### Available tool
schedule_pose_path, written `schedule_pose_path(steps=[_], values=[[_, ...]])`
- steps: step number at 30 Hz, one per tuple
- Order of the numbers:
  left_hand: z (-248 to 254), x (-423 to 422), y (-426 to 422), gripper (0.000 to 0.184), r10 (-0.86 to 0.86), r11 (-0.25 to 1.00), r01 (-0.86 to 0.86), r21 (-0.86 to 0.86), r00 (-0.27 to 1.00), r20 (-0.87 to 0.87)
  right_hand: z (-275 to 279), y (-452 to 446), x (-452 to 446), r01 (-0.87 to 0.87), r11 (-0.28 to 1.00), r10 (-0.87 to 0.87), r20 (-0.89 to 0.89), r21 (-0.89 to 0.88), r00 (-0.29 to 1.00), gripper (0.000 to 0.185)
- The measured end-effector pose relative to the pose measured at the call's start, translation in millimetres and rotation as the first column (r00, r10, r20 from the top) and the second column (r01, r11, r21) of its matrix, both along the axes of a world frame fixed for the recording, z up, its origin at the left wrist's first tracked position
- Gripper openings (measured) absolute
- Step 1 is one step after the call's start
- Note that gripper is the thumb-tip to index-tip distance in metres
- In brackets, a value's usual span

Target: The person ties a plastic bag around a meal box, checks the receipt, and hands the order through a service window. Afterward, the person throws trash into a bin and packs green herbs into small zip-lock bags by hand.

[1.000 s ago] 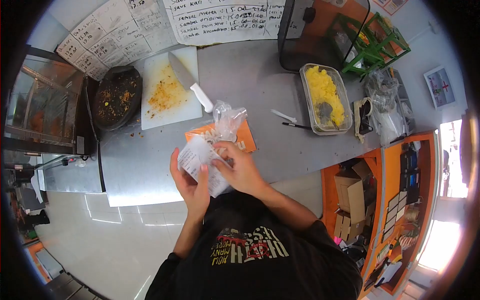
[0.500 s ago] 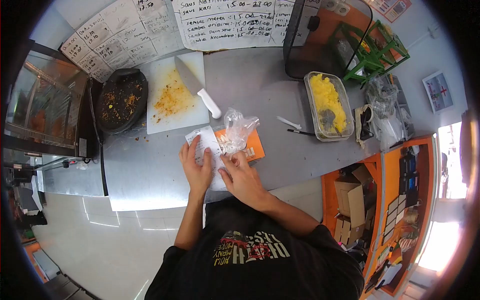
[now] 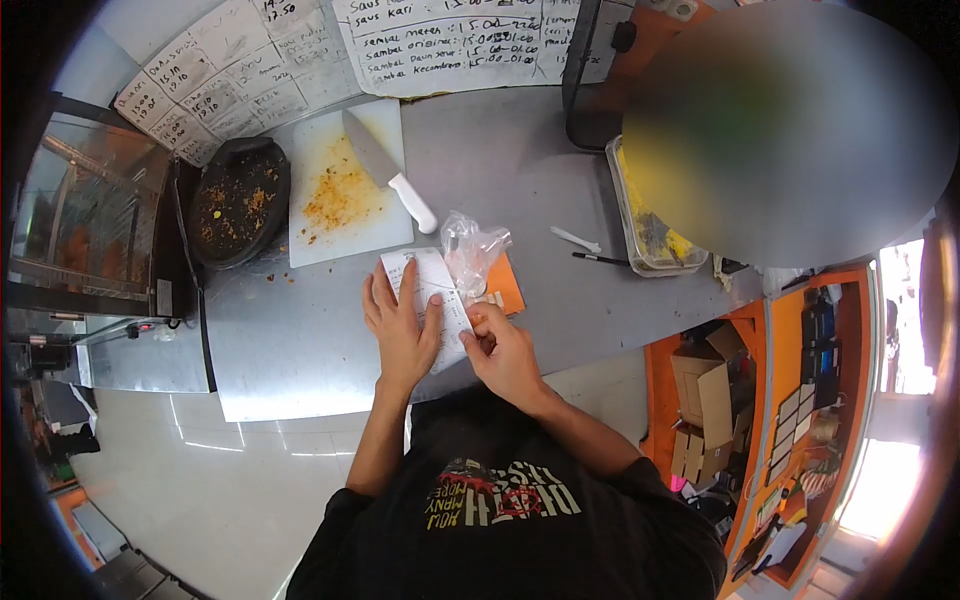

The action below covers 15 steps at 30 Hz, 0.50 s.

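A printed white paper slip (image 3: 433,290) lies near the front edge of the metal counter, partly over an orange packet (image 3: 505,285). My left hand (image 3: 403,325) rests on the slip with its fingers spread. At the slip's right edge, my right hand (image 3: 500,350) pinches the paper between thumb and fingers. A crumpled clear plastic bag (image 3: 472,250) sits on the orange packet, just beyond my right hand.
Behind are a white cutting board (image 3: 320,225) with crumbs, a knife (image 3: 380,160) and a dark stone mortar (image 3: 238,205). A white tube (image 3: 575,239), a black pen (image 3: 600,259) and a yellow-filled container (image 3: 640,240) stand right. A blurred patch hides the upper right.
The slip went from being held up in both hands to lying on the counter. My left hand flattened onto it, and my right hand moved to its right edge.
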<state>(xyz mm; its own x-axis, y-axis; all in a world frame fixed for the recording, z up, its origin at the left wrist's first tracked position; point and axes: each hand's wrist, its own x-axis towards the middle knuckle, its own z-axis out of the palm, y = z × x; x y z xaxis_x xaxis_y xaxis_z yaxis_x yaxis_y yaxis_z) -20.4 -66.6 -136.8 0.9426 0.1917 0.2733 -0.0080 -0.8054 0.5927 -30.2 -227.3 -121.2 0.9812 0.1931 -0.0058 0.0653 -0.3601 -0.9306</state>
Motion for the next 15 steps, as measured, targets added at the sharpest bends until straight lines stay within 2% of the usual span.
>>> schedule_pose_path(steps=[2, 5, 7, 10, 11, 13, 15], values=[[8, -2, -6, 0.055, 0.059, 0.992, -0.063, 0.111, 0.997, 0.039, -7, -3, 1, 0.007, 0.999, -0.004, 0.061, -0.035, 0.998, 0.033], [9, -14, -11, 0.058, 0.004, 0.990, -0.003, 0.140, 1.000, -0.006, -15, 0, -1, 0.029, 0.993, -0.005, 0.209, -0.112, 0.978, 0.030], [6, -17, -14, 0.060, -0.003, 0.970, 0.017, 0.242, 0.998, -0.056, -14, -3, 1, 0.048, 0.985, 0.002, 0.287, -0.167, 0.958, 0.028], [2, -13, -17, 0.063, -0.001, 0.930, 0.053, 0.364, 0.990, -0.143, -9, -27, 11, 0.076, 0.987, -0.024, 0.329, -0.144, 0.944, 0.021], [5, -11, -17, 0.063, -0.016, 0.937, 0.067, 0.342, 0.989, -0.150, -4, -45, 18, 0.120, 0.984, -0.082, 0.259, -0.132, 0.962, 0.016], [8, -9, -16, 0.062, -0.032, 0.935, 0.087, 0.344, 0.986, -0.163, 1, -96, 38, 0.359, 0.925, -0.309, 0.303, -0.124, 0.901, 0.010], [7, -8, -15, 0.062, -0.042, 0.935, 0.095, 0.340, 0.986, -0.159, -6, -170, 65, 0.613, 0.785, -0.526, 0.425, -0.089, 0.736, 0.005]])
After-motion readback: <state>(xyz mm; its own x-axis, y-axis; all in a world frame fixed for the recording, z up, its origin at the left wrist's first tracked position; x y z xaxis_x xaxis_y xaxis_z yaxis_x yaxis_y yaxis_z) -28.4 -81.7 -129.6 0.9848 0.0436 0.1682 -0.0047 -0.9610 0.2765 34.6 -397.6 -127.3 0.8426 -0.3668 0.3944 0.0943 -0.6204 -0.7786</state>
